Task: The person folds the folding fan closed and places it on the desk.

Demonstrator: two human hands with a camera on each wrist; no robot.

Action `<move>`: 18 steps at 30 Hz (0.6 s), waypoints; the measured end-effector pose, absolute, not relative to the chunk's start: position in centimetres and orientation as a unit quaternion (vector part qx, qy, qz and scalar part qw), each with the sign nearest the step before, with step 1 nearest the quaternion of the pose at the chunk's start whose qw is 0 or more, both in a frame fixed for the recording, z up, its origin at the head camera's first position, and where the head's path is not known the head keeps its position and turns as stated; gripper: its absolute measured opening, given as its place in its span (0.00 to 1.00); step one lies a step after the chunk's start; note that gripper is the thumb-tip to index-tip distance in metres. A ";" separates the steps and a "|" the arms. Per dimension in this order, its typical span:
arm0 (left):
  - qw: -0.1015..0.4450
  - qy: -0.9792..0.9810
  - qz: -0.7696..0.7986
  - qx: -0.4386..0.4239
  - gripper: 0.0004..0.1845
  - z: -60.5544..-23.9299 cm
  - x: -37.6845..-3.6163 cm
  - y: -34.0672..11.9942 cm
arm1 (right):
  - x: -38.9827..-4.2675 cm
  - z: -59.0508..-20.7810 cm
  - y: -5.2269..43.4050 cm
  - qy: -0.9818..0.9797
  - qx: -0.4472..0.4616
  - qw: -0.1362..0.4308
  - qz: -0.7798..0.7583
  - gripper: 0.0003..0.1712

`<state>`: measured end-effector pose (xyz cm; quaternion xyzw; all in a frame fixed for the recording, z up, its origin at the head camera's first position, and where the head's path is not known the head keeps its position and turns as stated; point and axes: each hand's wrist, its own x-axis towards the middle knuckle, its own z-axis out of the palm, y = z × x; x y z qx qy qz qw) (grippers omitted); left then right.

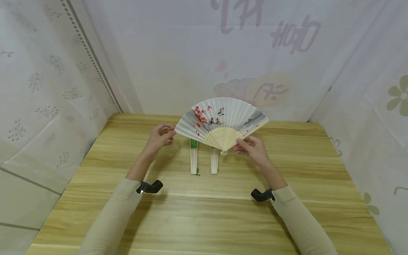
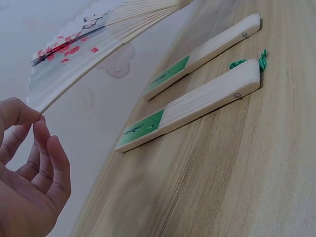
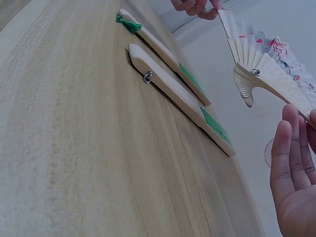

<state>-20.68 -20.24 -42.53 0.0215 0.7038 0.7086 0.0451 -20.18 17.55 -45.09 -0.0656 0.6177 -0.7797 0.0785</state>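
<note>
A white paper fan (image 1: 221,120) painted with red blossoms and a bird is spread open above the wooden table (image 1: 204,212). My left hand (image 1: 160,136) pinches its left outer rib, seen as the fan's edge (image 2: 44,101) between thumb and fingers in the left wrist view. My right hand (image 1: 251,147) holds the right outer rib near the pivot (image 3: 255,72). Two folded fans lie side by side on the table under it: the left one (image 1: 193,157) with a green tassel (image 2: 252,60), the right one (image 1: 215,161) plain.
White printed curtains (image 1: 47,88) close in the table on the left, back and right. Bare wood stretches from the folded fans toward the table's front edge (image 1: 204,248). A black wrist mount (image 1: 149,187) sits on each sleeve.
</note>
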 end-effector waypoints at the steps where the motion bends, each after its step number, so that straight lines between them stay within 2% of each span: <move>1: 0.044 0.703 0.710 0.022 0.14 -42.6 -20.7 -20.2 | -20.2 -45.1 17.6 0.616 -0.066 0.078 -0.781 0.08; 18: 0.028 0.670 0.742 -0.016 0.11 -42.3 -20.9 -19.1 | -20.5 -45.7 17.1 0.629 -0.062 0.081 -0.771 0.08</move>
